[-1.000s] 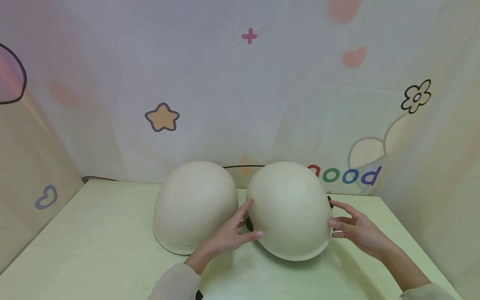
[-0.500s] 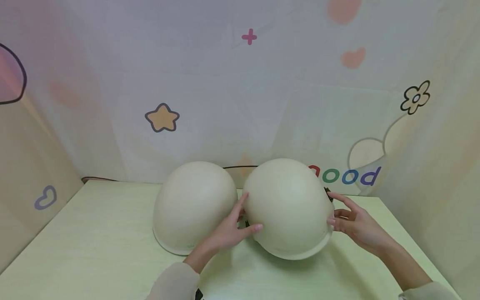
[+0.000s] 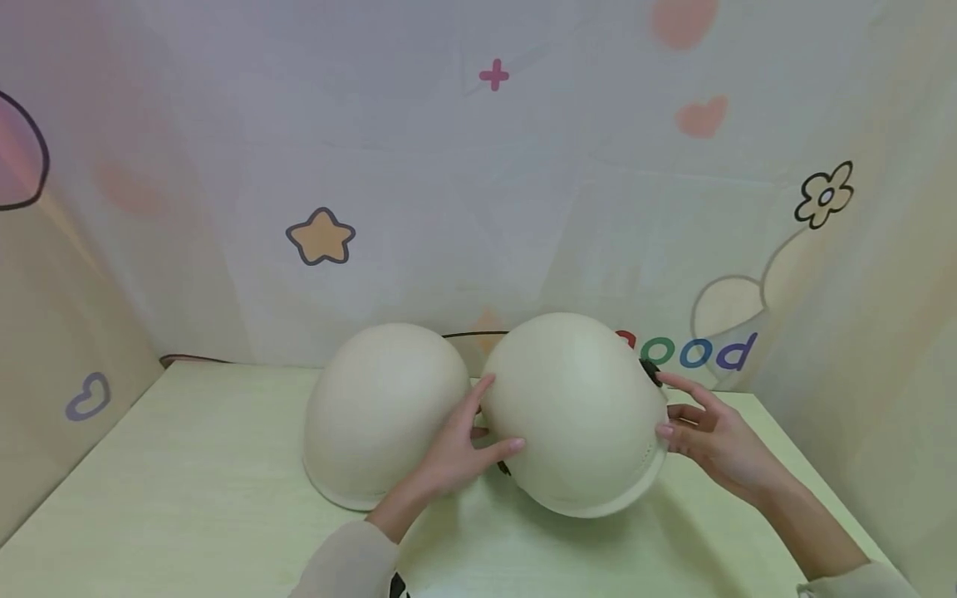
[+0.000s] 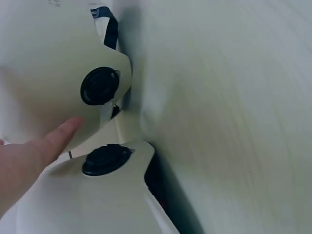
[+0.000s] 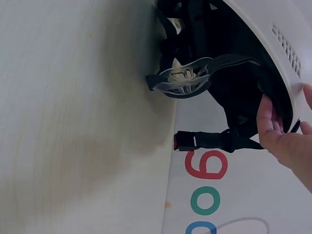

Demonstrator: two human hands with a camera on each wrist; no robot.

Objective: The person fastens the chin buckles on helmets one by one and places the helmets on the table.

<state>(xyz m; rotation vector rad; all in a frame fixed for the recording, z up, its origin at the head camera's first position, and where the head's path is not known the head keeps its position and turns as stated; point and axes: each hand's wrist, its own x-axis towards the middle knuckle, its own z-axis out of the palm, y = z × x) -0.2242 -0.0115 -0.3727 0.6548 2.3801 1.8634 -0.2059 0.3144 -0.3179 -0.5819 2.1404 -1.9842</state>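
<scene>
Left hand is spreading thumb and index against the helmet, lower right of centre, other fingers partly hidden; right hand is pinching its rim. Tilt is increasing versus earlier.

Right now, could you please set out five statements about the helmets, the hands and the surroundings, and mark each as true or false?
1. The left hand and the right hand are both on the right helmet. True.
2. The left helmet rests with its open side up. False: the left helmet is dome up.
3. A black strap hangs from the open side of the right helmet. True.
4. The rim of the right helmet lies flat on the table all round. False: it is tilted, its right side clear of the table.
5. The backdrop is plain. False: the backdrop has printed shapes, including a star.
</scene>
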